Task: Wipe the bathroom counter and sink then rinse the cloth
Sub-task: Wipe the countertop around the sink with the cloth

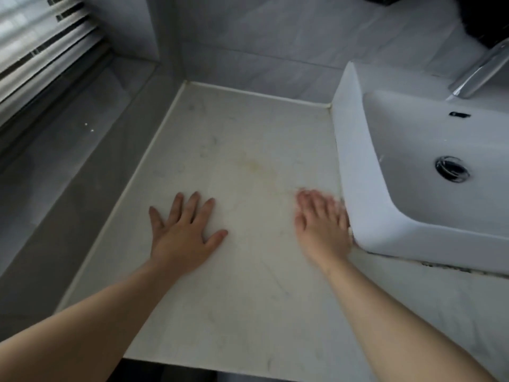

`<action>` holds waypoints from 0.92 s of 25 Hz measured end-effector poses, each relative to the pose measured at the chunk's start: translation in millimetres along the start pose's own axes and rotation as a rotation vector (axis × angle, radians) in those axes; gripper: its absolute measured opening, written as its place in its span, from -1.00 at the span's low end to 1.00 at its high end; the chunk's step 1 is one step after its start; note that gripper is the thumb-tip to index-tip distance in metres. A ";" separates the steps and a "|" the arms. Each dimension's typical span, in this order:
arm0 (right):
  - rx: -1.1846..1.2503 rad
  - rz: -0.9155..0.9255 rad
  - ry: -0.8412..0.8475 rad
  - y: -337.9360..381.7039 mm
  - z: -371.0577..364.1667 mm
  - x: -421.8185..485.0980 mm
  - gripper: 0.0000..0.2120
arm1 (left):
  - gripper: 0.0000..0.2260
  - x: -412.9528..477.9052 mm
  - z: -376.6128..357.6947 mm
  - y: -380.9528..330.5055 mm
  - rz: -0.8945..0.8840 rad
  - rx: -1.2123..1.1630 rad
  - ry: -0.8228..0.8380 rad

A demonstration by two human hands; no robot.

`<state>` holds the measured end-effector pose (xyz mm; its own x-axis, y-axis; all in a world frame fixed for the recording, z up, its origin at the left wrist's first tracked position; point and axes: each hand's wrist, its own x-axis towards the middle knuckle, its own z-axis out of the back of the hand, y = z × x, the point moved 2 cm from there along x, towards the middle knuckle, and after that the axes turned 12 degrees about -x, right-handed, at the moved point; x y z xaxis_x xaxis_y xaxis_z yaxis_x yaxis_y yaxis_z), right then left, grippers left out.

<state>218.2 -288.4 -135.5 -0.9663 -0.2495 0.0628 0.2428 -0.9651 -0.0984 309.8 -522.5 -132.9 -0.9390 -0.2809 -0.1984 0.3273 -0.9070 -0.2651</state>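
The pale marble counter (237, 150) fills the middle of the view, with faint yellowish stains near its centre. A white rectangular sink (355, 150) stands on it at the right, with a dark drain (452, 169) in its basin. My left hand (183, 230) lies flat on the counter with fingers spread. My right hand (322, 219) is blurred, fingers straight, resting on the counter right beside the sink's near left corner. No cloth is visible in either hand or on the counter.
A chrome faucet (480, 70) reaches over the sink from the upper right. Grey tiled wall (261, 37) backs the counter. A lower grey ledge (68, 150) and window blinds (41, 42) lie to the left. The counter's front edge runs along the bottom.
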 end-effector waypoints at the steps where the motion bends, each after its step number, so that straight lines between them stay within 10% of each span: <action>1: 0.004 -0.151 0.058 -6.8 -3.5 12.2 -0.51 | -0.36 6.3 -0.2 -7.2 0.003 -0.008 0.004; 3: 0.043 -0.179 0.023 13.6 -2.6 17.9 -0.49 | -0.36 20.9 -1.2 -23.4 0.011 -0.030 -0.011; 7: 0.006 0.425 -0.128 51.9 -2.5 -22.9 -0.53 | -0.38 26.3 -6.7 -31.6 0.015 -0.024 -0.048; 12: -0.145 0.033 -0.144 -9.7 -0.2 16.5 -0.51 | -0.40 24.6 -6.4 -29.6 0.005 -0.037 -0.063; 23: 0.044 0.196 0.052 1.9 9.2 -26.0 -0.26 | -0.38 23.6 -5.8 -29.9 -0.003 -0.047 -0.079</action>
<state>244.5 -284.5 -128.2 -0.9032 -0.4292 -0.0051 0.4287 -0.9014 -0.0601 278.5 -500.2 -135.1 -0.9448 -0.3036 -0.1230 0.3272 -0.8926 -0.3101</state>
